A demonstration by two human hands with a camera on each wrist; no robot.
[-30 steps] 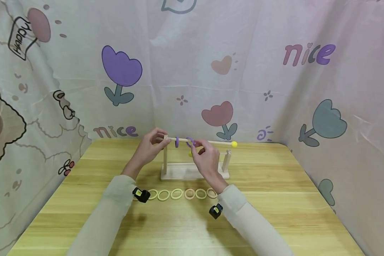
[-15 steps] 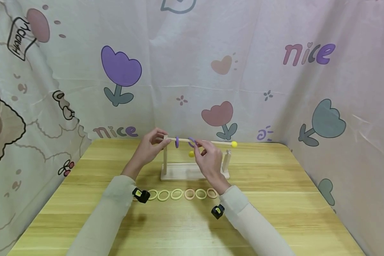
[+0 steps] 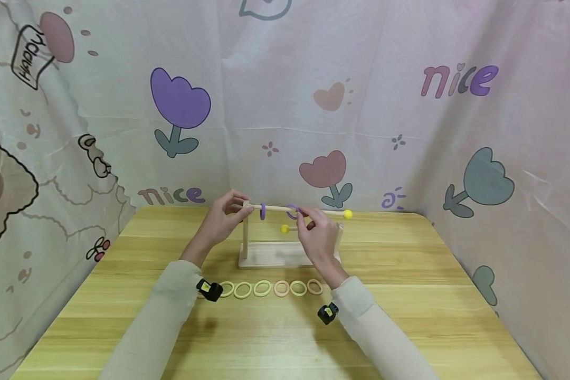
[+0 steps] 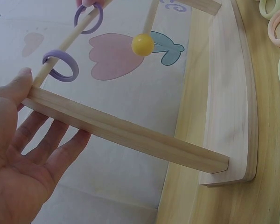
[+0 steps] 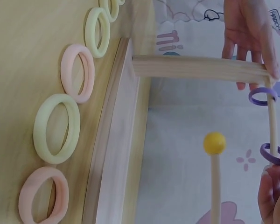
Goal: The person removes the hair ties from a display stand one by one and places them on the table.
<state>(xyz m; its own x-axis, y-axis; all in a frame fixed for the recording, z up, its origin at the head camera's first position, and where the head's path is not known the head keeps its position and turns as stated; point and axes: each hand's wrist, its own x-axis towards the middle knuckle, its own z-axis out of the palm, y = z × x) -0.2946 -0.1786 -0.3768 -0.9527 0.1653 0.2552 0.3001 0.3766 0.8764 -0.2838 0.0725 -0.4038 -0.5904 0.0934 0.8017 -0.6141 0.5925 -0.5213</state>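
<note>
A wooden stand has a pale base [image 3: 271, 256], a tall left post [image 3: 245, 237] and an upper rod [image 3: 323, 212] tipped with a yellow ball [image 3: 348, 214]. My left hand [image 3: 222, 217] grips the top of that post, its thumb by the rod's end and its fingers behind, as the left wrist view shows. One purple hair tie [image 4: 73, 70] hangs around the rod near the post. Farther right, a second purple hair tie [image 5: 269, 154] encircles the rod, pinched between thumb and fingers of my right hand [image 3: 317, 235]. That hand hides part of the shorter right post.
A lower rod with a yellow ball [image 5: 214, 143] points left beneath the upper one. In front of the base, several pale green and pink hair ties [image 3: 281, 288] lie in a row on the wooden table [image 3: 275, 343]. A printed curtain [image 3: 275, 105] hangs behind.
My right hand has slid to the right along the upper rod, carrying the second purple hair tie away from the first. The left hand and the first hair tie stay in place.
</note>
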